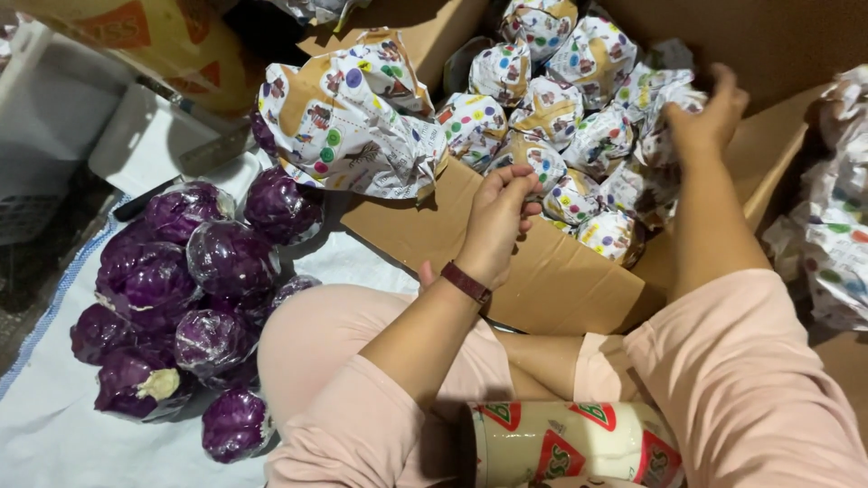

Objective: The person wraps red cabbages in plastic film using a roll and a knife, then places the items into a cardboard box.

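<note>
The person sits with knees drawn up in pink clothing, facing an open cardboard box whose near flap lies folded down toward them; the box is packed with round bundles wrapped in white paper printed with coloured dots and brown patterns; the left hand, with a dark red strap at the wrist, hovers over the flap at the near edge of the heap, fingers curled narrow with the tips pinched together against one wrapped bundle; whether it truly grips the paper or only touches it I cannot tell; the right hand reaches deeper into the box on the far side, fingers partly spread and blurred, resting on the wrapped bundles by the box wall; whether it has closed on one cannot be told; a larger paper-wrapped bundle sits on the left corner of the box, tilted outward over the cloth; to the left, on a white cloth spread over the floor, lies a pile of purple cabbages in clear film, touching one another and well apart from both hands; more wrapped bundles lie outside the box at the right edge; a cream roll with red and green triangular marks lies between the person's legs
</note>
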